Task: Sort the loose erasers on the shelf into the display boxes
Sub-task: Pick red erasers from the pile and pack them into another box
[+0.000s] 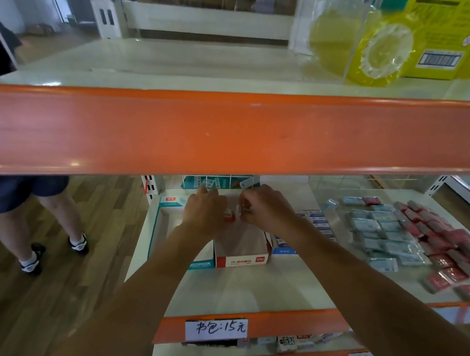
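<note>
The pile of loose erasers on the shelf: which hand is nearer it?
Right. The right hand is left of the pile of loose erasers; the left hand is farther left.

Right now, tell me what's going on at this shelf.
A person is sorting erasers. Both hands are over the red display box: the left hand grips a red eraser, the right hand pinches another small packet. A heap of loose erasers, red and pale blue, lies on the shelf to the right, not yet boxed.
</note>
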The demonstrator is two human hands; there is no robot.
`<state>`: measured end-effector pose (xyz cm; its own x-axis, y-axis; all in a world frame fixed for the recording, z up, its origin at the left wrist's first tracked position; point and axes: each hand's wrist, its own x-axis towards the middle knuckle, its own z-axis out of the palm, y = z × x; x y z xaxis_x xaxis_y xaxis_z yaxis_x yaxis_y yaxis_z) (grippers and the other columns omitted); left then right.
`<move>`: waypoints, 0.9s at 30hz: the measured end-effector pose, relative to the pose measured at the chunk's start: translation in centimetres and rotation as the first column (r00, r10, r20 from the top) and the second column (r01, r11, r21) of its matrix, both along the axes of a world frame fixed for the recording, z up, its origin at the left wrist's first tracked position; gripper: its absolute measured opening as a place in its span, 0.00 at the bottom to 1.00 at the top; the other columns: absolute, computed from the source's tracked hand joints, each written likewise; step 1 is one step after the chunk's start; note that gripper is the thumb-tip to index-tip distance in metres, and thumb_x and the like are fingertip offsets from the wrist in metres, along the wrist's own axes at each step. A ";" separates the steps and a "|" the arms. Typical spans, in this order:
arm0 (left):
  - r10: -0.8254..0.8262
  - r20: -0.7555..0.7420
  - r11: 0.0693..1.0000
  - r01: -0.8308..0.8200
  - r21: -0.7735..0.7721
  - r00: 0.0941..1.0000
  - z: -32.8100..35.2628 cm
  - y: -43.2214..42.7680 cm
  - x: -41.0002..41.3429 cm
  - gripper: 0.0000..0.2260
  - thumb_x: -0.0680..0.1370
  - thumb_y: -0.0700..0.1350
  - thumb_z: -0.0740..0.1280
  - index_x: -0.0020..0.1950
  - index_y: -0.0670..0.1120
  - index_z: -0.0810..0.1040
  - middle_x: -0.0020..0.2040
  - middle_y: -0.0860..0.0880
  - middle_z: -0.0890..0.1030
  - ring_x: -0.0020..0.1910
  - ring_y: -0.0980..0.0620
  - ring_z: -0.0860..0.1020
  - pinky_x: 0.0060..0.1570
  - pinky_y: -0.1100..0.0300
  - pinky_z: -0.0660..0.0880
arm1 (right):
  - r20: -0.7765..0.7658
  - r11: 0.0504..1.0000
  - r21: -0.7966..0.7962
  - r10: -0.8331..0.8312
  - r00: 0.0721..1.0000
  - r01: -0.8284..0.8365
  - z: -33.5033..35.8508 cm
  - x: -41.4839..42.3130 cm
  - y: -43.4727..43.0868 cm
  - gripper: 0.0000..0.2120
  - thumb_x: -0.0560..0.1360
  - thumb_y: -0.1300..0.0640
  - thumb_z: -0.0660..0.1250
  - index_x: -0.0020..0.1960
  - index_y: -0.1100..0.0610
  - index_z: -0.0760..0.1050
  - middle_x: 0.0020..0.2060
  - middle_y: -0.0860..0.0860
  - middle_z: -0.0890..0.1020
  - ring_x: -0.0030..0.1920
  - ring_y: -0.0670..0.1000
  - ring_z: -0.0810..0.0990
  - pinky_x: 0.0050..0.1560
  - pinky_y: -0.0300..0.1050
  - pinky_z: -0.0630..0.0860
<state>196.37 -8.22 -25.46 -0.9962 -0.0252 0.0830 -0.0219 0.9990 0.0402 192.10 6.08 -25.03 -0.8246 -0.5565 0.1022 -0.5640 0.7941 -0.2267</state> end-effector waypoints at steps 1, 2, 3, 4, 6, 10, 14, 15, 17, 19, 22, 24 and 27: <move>-0.007 0.009 0.999 0.007 -0.034 1.000 -0.1 0.1 -0.1 0.16 0.77 0.53 0.65 0.61 0.47 0.76 0.56 0.47 0.75 0.55 0.49 0.71 0.54 0.56 0.71 | 0.000 1.000 0.027 -0.008 1.000 0.008 0.0 0.0 0.0 0.14 0.70 0.52 0.73 0.53 0.52 0.75 0.50 0.52 0.79 0.51 0.54 0.77 0.53 0.51 0.76; -0.012 0.020 0.998 0.013 -0.064 1.000 -0.2 0.3 -0.1 0.16 0.78 0.52 0.64 0.62 0.46 0.74 0.57 0.47 0.75 0.56 0.48 0.71 0.55 0.55 0.71 | -0.006 0.998 0.059 -0.008 1.000 0.008 0.0 0.0 -0.1 0.14 0.71 0.53 0.72 0.53 0.52 0.74 0.50 0.52 0.79 0.51 0.54 0.76 0.53 0.51 0.75; -0.012 0.028 0.996 0.014 -0.093 1.000 -0.3 0.4 -0.1 0.16 0.78 0.50 0.64 0.63 0.45 0.73 0.57 0.46 0.74 0.57 0.48 0.70 0.56 0.55 0.71 | -0.020 0.995 0.097 -0.001 1.000 0.003 0.0 0.1 -0.3 0.13 0.72 0.53 0.72 0.54 0.53 0.74 0.50 0.52 0.79 0.52 0.54 0.76 0.54 0.51 0.74; -0.008 0.032 0.992 0.012 -0.122 0.999 -0.5 0.6 -0.2 0.16 0.78 0.48 0.64 0.64 0.44 0.73 0.58 0.46 0.73 0.58 0.47 0.70 0.56 0.54 0.71 | -0.036 0.991 0.137 0.009 0.999 -0.004 0.0 0.1 -0.4 0.13 0.72 0.53 0.71 0.55 0.54 0.74 0.51 0.53 0.79 0.54 0.55 0.75 0.55 0.51 0.74; 0.006 0.044 0.986 0.001 -0.164 0.999 -0.8 0.8 -0.2 0.15 0.78 0.45 0.64 0.65 0.44 0.72 0.59 0.46 0.72 0.58 0.47 0.70 0.56 0.54 0.71 | -0.064 0.979 0.205 0.014 0.998 0.000 0.1 0.1 -0.9 0.12 0.74 0.54 0.68 0.57 0.55 0.75 0.53 0.54 0.79 0.56 0.56 0.75 0.56 0.52 0.73; 0.007 0.052 0.985 0.003 -0.175 0.999 -1.0 0.9 -0.2 0.15 0.78 0.44 0.66 0.64 0.44 0.72 0.58 0.46 0.72 0.57 0.47 0.70 0.56 0.54 0.71 | -0.073 0.977 0.209 -0.018 0.997 0.033 -0.3 -0.1 -1.2 0.09 0.77 0.55 0.65 0.55 0.57 0.76 0.53 0.55 0.78 0.55 0.55 0.74 0.56 0.51 0.74; -0.052 0.057 0.987 0.060 -0.151 0.997 -1.3 0.6 -0.1 0.14 0.77 0.46 0.67 0.63 0.47 0.74 0.58 0.47 0.74 0.57 0.48 0.69 0.58 0.54 0.70 | -0.057 0.983 0.178 -0.040 0.998 0.049 -0.7 -0.5 -0.8 0.07 0.76 0.57 0.66 0.53 0.56 0.77 0.50 0.54 0.78 0.52 0.54 0.75 0.55 0.49 0.74; -0.078 0.057 0.986 0.085 -0.142 0.995 -1.2 0.5 -0.1 0.14 0.77 0.46 0.67 0.62 0.47 0.75 0.58 0.48 0.74 0.57 0.48 0.69 0.58 0.54 0.70 | -0.047 0.981 0.186 -0.049 0.998 0.057 -0.6 -0.6 -0.7 0.07 0.76 0.57 0.65 0.53 0.57 0.77 0.50 0.54 0.78 0.51 0.54 0.75 0.55 0.49 0.74; -0.129 0.067 0.980 0.138 -0.145 0.989 -1.1 0.3 0.0 0.12 0.78 0.46 0.66 0.61 0.49 0.77 0.58 0.48 0.75 0.57 0.48 0.68 0.58 0.54 0.71 | -0.027 0.975 0.217 -0.050 0.998 0.054 -0.1 -0.7 -0.6 0.08 0.77 0.59 0.64 0.55 0.57 0.78 0.49 0.54 0.78 0.51 0.55 0.76 0.55 0.50 0.74; -0.158 0.078 0.974 0.169 -0.149 0.984 -1.1 0.2 0.0 0.12 0.78 0.47 0.66 0.61 0.51 0.77 0.59 0.49 0.74 0.57 0.48 0.68 0.59 0.53 0.71 | -0.008 0.973 0.231 -0.025 1.000 0.026 0.4 -0.8 -0.3 0.09 0.76 0.58 0.65 0.56 0.57 0.78 0.49 0.55 0.79 0.51 0.56 0.77 0.55 0.50 0.74; -0.201 0.076 0.968 0.210 -0.137 0.977 -1.2 0.2 0.0 0.12 0.79 0.47 0.65 0.62 0.52 0.77 0.60 0.50 0.75 0.57 0.49 0.67 0.59 0.54 0.70 | 0.046 0.985 0.170 0.034 0.998 -0.041 0.8 -0.7 -0.1 0.12 0.76 0.56 0.66 0.58 0.55 0.76 0.52 0.54 0.78 0.52 0.55 0.77 0.53 0.44 0.72; -0.214 0.076 0.969 0.221 -0.113 0.974 -1.2 0.3 0.0 0.12 0.80 0.47 0.63 0.62 0.50 0.77 0.61 0.51 0.74 0.58 0.49 0.68 0.59 0.55 0.68 | 0.062 0.980 0.172 0.088 0.994 -0.097 0.8 -0.6 -0.4 0.15 0.75 0.56 0.67 0.62 0.53 0.73 0.54 0.54 0.77 0.53 0.54 0.77 0.54 0.44 0.73; -0.209 0.083 0.970 0.217 -0.113 0.974 -1.1 0.3 0.0 0.11 0.80 0.46 0.63 0.62 0.50 0.76 0.61 0.50 0.74 0.58 0.49 0.68 0.60 0.54 0.68 | 0.066 0.973 0.202 0.096 0.993 -0.107 0.7 -0.9 -1.0 0.15 0.76 0.56 0.65 0.62 0.52 0.72 0.52 0.53 0.77 0.52 0.54 0.77 0.53 0.46 0.74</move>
